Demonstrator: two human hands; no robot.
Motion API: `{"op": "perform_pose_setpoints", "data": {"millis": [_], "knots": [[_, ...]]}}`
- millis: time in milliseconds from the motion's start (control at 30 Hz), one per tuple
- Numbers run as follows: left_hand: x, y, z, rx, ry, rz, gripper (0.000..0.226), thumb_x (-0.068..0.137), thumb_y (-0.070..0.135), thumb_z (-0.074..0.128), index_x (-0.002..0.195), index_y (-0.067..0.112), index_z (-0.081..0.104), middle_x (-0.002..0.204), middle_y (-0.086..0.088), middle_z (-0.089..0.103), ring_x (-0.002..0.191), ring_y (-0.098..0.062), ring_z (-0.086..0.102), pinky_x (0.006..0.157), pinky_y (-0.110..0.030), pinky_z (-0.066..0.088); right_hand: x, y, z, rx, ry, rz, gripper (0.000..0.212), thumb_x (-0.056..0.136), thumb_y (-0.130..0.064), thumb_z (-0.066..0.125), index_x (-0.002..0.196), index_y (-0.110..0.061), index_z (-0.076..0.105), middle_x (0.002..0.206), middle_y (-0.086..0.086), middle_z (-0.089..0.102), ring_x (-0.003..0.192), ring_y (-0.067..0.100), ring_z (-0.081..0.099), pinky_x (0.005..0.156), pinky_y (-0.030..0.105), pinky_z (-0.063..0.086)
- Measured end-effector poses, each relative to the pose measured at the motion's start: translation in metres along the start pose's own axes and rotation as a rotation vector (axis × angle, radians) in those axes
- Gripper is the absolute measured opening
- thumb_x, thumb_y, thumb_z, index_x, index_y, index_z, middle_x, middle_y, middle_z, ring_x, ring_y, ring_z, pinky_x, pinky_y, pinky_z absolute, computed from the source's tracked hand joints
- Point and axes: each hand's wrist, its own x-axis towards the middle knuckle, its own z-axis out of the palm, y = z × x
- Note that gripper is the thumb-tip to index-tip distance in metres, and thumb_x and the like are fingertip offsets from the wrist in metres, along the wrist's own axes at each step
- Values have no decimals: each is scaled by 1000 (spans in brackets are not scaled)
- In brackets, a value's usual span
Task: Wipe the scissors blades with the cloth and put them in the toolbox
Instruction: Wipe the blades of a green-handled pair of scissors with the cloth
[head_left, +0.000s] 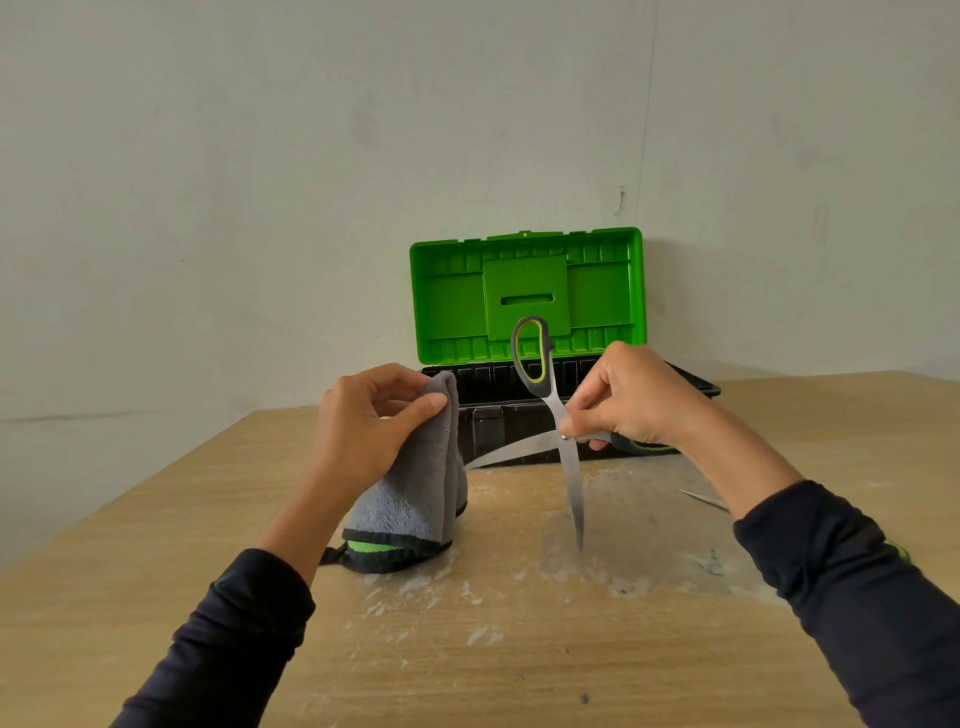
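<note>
My right hand (631, 397) grips the scissors (553, 410) near the pivot, with the lower handle inside my palm. The blades are spread wide: one points down at the table, the other runs left toward the cloth. The grey and green upper handle stands up in front of the toolbox lid. My left hand (369, 423) pinches the top of a grey cloth (421, 483) with a black hem; its bottom edge rests on the table. The left blade's tip reaches the cloth's edge. The toolbox (524, 296) stands open behind, green lid upright, black base below.
The wooden table (156, 545) carries white smears and scraped patches in front of me. A thin metal sliver (704, 499) lies on the table right of the scissors, partly behind my right forearm. A plain wall rises behind the toolbox.
</note>
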Motion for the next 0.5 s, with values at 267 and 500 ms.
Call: {"op": "perform_pose_setpoints", "data": {"millis": [267, 500], "knots": [[-11, 8, 26, -168, -145, -146, 10, 81, 21, 67, 86, 28, 73, 76, 7, 72, 71, -3, 67, 62, -11, 50, 3, -15, 18, 41, 46, -131, 9, 74, -17, 78, 79, -9, 78, 64, -1, 72, 56, 10, 69, 65, 20, 57], [-14, 14, 26, -95, -350, -134, 14, 76, 16, 73, 84, 27, 75, 75, 11, 75, 71, -5, 70, 65, -15, 53, 3, -18, 27, 76, 0, -157, 17, 69, -24, 82, 79, -10, 79, 69, 7, 74, 59, 15, 70, 63, 27, 60]]}}
